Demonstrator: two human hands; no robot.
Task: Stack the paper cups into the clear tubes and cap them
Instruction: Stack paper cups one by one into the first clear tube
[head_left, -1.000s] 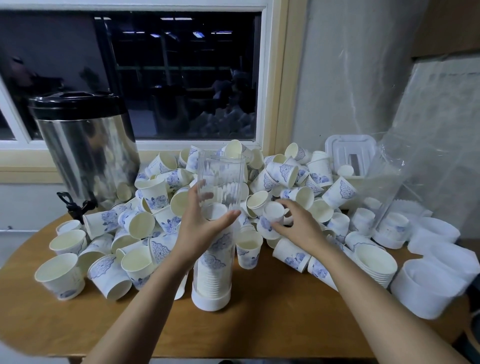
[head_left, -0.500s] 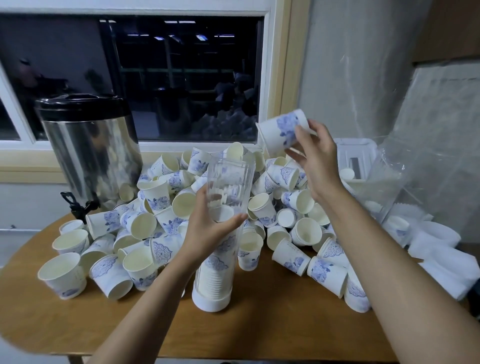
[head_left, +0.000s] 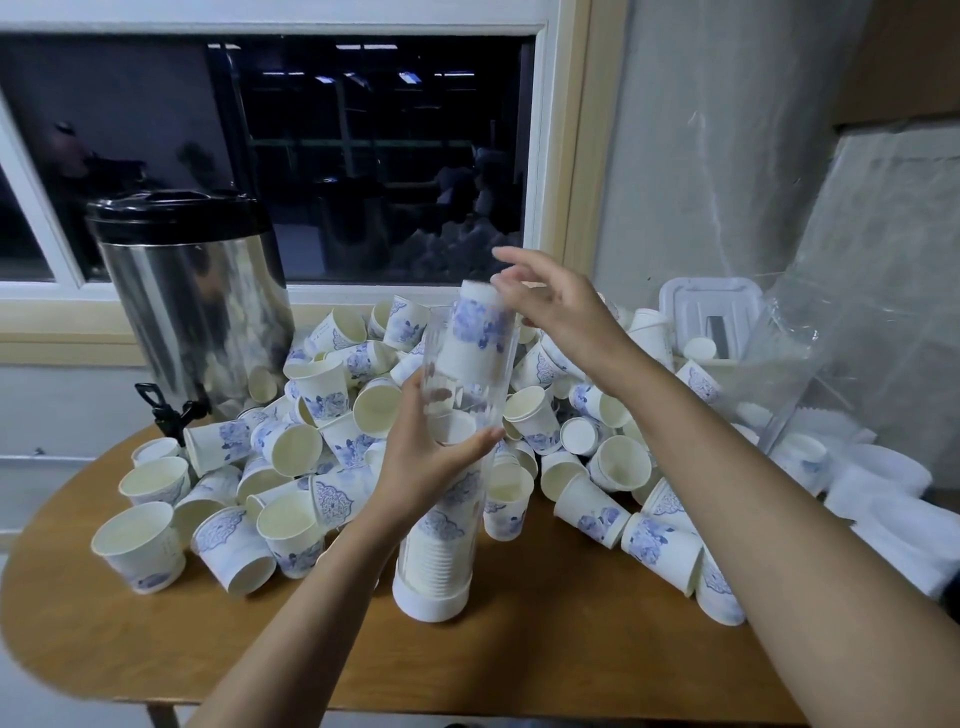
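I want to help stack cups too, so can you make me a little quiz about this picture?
1. True or false: the left hand grips the clear tube.
2. The paper cup at the tube's top opening is: A) mouth down, B) mouth up, C) lying sideways.
3. Fill in: the white cap sits on the tube's ____ end.
Key: 1 true; 2 A; 3 bottom.
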